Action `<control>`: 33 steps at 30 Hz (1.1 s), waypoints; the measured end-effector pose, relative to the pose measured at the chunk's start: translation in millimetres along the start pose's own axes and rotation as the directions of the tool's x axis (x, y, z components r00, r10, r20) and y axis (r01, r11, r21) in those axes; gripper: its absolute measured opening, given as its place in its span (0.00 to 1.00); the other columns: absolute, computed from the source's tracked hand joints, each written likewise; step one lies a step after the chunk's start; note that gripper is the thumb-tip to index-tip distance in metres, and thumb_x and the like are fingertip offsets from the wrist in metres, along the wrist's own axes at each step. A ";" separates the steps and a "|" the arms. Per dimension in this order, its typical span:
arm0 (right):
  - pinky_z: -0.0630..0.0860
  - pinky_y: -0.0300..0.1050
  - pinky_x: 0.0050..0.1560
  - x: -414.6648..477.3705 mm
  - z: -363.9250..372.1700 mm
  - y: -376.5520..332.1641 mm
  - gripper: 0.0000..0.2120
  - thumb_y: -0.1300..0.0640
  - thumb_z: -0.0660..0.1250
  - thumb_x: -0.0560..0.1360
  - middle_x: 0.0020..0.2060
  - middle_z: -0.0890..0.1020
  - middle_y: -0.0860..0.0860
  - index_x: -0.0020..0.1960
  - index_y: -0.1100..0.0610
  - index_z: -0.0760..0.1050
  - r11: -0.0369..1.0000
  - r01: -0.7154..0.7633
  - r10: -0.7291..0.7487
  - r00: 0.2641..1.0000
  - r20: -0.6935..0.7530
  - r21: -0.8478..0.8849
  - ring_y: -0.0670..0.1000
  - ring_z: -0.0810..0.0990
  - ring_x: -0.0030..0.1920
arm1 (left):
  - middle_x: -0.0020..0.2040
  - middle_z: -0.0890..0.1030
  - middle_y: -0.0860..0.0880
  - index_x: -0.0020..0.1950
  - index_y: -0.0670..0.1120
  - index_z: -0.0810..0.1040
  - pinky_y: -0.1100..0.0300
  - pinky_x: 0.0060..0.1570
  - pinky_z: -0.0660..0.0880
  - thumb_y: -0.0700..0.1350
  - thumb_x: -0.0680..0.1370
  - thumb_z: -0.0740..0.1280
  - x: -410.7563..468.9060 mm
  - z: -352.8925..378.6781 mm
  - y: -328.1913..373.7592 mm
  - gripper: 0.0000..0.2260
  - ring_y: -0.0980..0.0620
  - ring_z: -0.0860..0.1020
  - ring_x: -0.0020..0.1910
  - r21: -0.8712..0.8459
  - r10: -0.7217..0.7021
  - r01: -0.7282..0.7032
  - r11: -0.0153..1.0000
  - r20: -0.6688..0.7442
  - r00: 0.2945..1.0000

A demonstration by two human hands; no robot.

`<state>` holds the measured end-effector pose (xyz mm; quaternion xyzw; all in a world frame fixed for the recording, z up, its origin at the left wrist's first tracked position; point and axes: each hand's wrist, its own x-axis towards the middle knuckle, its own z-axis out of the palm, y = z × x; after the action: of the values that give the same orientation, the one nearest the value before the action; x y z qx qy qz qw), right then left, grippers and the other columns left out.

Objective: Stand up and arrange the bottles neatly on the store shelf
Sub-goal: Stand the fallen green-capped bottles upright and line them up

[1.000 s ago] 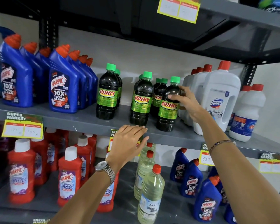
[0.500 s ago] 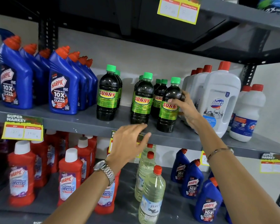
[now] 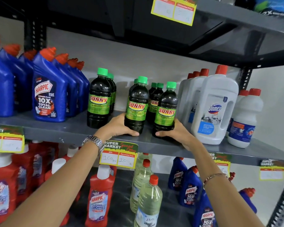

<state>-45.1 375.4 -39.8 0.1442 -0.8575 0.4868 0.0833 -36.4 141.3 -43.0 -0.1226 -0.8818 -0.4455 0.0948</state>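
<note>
Dark Sunny bottles with green caps stand in three rows on the grey middle shelf (image 3: 69, 130). My left hand (image 3: 116, 127) wraps the base of the middle front Sunny bottle (image 3: 137, 105). My right hand (image 3: 175, 132) wraps the base of the right front Sunny bottle (image 3: 166, 110). Both bottles stand upright on the shelf, close together. The left front Sunny bottle (image 3: 99, 99) stands apart, untouched, with more bottles behind it.
Blue Harpic bottles (image 3: 46, 95) fill the shelf's left; white Domex jugs (image 3: 215, 108) and smaller white bottles (image 3: 246, 118) stand right. Below are red Harpic bottles (image 3: 98, 199), clear bottles (image 3: 148, 200) and blue ones (image 3: 189, 194). Yellow price tags (image 3: 119, 156) hang on shelf edges.
My left hand rose from the shelf edge and took the base of the middle bottle. My right hand slid down from the right bottle's side to its base.
</note>
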 end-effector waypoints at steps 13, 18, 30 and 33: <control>0.70 0.50 0.66 26.0 1.5 12.1 0.39 0.57 0.80 0.58 0.59 0.80 0.53 0.66 0.56 0.70 0.995 -0.037 0.041 0.998 -0.040 0.097 0.52 0.77 0.60 | 0.66 0.74 0.46 0.69 0.46 0.65 0.57 0.62 0.67 0.49 0.61 0.80 16.8 10.9 -3.1 0.41 0.48 0.72 0.64 -0.022 -0.014 0.012 1.000 -0.106 0.994; 0.69 0.49 0.66 25.1 1.5 11.5 0.37 0.60 0.79 0.61 0.59 0.80 0.53 0.66 0.57 0.69 0.994 -0.030 0.034 0.999 -0.038 0.104 0.53 0.76 0.61 | 0.66 0.74 0.46 0.70 0.47 0.65 0.56 0.64 0.68 0.49 0.61 0.80 14.0 9.8 -4.7 0.42 0.48 0.72 0.64 -0.019 -0.006 0.004 1.000 -0.114 0.993; 0.66 0.43 0.59 20.1 2.8 7.9 0.35 0.66 0.74 0.67 0.59 0.75 0.54 0.68 0.60 0.60 0.991 -0.062 0.068 0.997 -0.046 0.119 0.52 0.72 0.59 | 0.66 0.74 0.46 0.69 0.46 0.64 0.52 0.64 0.69 0.50 0.61 0.80 13.0 10.5 -6.7 0.42 0.47 0.72 0.64 -0.035 -0.032 0.028 0.999 -0.105 0.994; 0.66 0.43 0.59 19.8 4.2 5.9 0.39 0.65 0.74 0.65 0.61 0.74 0.55 0.70 0.60 0.57 0.992 -0.081 0.087 0.995 -0.056 0.099 0.53 0.72 0.62 | 0.73 0.63 0.43 0.75 0.43 0.51 0.54 0.67 0.62 0.50 0.63 0.79 7.2 10.5 -0.2 0.50 0.45 0.63 0.71 0.033 0.007 -0.003 0.999 -0.120 0.993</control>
<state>-65.7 371.3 -41.1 0.0972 -0.8354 0.5348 0.0814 -44.0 150.6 -47.3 -0.0961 -0.8814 -0.4371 0.1509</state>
